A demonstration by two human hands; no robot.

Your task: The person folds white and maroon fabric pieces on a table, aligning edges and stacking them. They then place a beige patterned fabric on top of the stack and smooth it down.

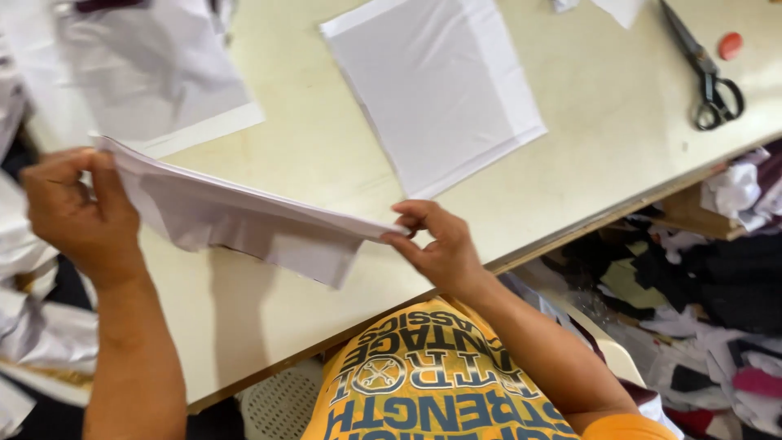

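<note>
Two hands pinch opposite corners of a stacked white fabric panel (236, 216) held above the cream table (326, 147) at left centre of the head view, left hand (81, 216) and right hand (436, 244) closed on it; it looks light, limp, best gripped at corners.

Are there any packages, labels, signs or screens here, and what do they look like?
No packages, signs or screens.
Shirt print: bottom middle, on the person's orange shirt, dark blue block letters around a round emblem.
Otherwise only plain white fabric pieces, held between both hands, and black scissors at the table's top right.
</note>
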